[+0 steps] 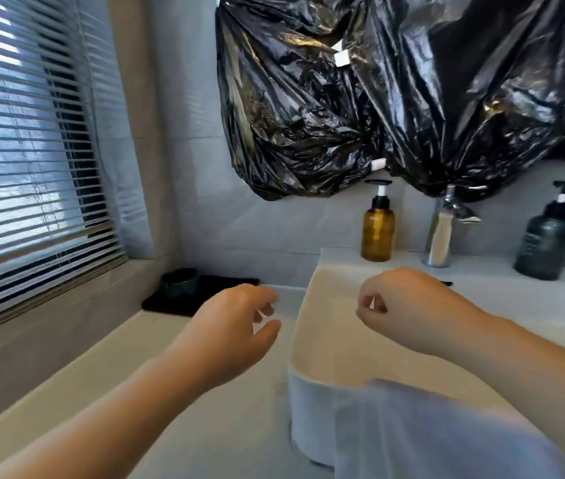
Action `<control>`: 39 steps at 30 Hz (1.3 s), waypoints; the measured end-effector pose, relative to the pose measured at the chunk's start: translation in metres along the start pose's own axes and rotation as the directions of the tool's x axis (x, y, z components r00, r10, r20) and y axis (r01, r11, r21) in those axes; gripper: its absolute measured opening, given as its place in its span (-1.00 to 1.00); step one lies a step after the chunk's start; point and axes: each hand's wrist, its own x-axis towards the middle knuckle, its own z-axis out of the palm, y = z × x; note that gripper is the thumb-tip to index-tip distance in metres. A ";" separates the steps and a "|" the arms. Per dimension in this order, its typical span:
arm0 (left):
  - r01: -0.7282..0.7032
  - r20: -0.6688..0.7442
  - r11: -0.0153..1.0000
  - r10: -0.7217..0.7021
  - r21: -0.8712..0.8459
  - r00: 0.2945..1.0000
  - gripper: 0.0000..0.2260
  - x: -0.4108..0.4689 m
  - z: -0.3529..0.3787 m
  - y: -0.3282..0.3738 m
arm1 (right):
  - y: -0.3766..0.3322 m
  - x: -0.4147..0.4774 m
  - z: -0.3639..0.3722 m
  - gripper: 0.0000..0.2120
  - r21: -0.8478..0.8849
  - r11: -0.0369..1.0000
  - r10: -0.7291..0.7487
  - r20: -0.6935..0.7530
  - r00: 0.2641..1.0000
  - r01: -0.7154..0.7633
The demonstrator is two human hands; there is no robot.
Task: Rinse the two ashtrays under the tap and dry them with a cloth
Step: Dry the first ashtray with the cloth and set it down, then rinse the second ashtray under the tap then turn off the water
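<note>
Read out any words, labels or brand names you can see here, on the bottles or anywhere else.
No text here is readable.
Dark green pump bottle: faint print on its front, too blurred to read.
Amber pump bottle: no label visible.
White tape pieces: no writing visible.

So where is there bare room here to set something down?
The counter is bare between the window sill and the basin, in front of the black tray. Behind the basin it is crowded: amber bottle, tap and dark bottle stand in a row.

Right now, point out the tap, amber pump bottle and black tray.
tap (pixel 441 233): head view, chrome body.
amber pump bottle (pixel 377 233): head view, bottle body.
black tray (pixel 215 285): head view, bare right part.
</note>
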 end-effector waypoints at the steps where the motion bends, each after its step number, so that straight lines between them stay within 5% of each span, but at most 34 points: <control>1: -0.023 0.012 0.999 0.023 -0.023 1.000 -0.72 -0.010 0.000 0.018 | 0.009 -0.022 -0.008 -0.83 0.028 0.999 0.037 0.008 0.999 -0.038; 9: -0.206 0.091 0.964 0.223 -0.169 0.970 -0.78 -0.072 0.016 0.157 | 0.099 -0.202 -0.048 -0.86 0.080 0.943 0.327 -0.020 0.945 -0.324; 19: -0.277 0.185 0.910 0.343 -0.308 0.921 -0.79 -0.136 0.073 0.277 | 0.186 -0.348 -0.042 -0.78 0.120 0.850 0.521 -0.040 0.853 -0.513; 26: -0.266 0.290 0.910 0.360 -0.318 0.887 -0.81 -0.154 0.096 0.317 | 0.243 -0.390 -0.023 -0.89 0.169 0.787 0.610 -0.062 0.790 -0.594; 33: -0.262 0.307 0.911 0.361 -0.317 0.881 -0.83 -0.147 0.109 0.334 | 0.299 -0.391 -0.003 -0.58 0.053 0.766 0.641 -0.129 0.756 -0.641; 39: -0.239 0.323 0.914 0.346 -0.327 0.881 -0.83 -0.133 0.119 0.337 | 0.329 -0.383 0.018 -0.62 -0.105 0.713 0.682 -0.126 0.721 -0.693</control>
